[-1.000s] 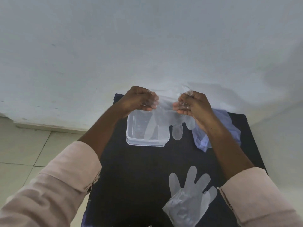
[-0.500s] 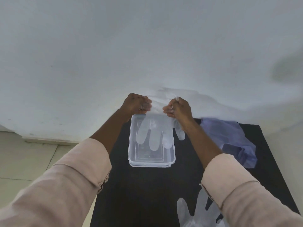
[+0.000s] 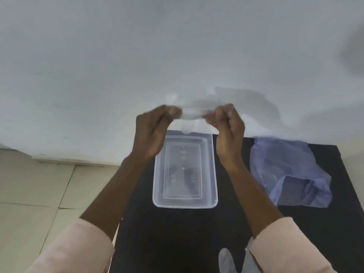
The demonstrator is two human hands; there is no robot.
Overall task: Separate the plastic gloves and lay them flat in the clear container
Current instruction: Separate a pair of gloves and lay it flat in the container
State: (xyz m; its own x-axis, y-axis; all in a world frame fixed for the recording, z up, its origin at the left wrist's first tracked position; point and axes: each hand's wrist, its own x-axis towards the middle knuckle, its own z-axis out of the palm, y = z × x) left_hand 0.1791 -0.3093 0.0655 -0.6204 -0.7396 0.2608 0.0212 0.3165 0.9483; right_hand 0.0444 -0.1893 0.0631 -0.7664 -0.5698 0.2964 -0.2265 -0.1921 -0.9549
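Observation:
A thin clear plastic glove (image 3: 194,113) is stretched between my two hands, above the far end of the container and in front of the white wall; it is blurred and hard to make out. My left hand (image 3: 152,131) pinches its left edge and my right hand (image 3: 226,128) pinches its right edge. Below them the clear rectangular container (image 3: 185,203) lies on the black table, and its floor shows through. At the bottom edge, fingers of another clear glove (image 3: 226,259) peek out beside my right sleeve.
A crumpled bluish plastic bag (image 3: 285,170) lies on the black table (image 3: 177,233) right of the container. The white wall stands just behind the table's far edge. Pale floor tiles (image 3: 35,194) lie to the left, below the table.
My hands have lifted the glove up from over the container; its fingers no longer hang into the container. The view has moved closer and tilted down toward the container.

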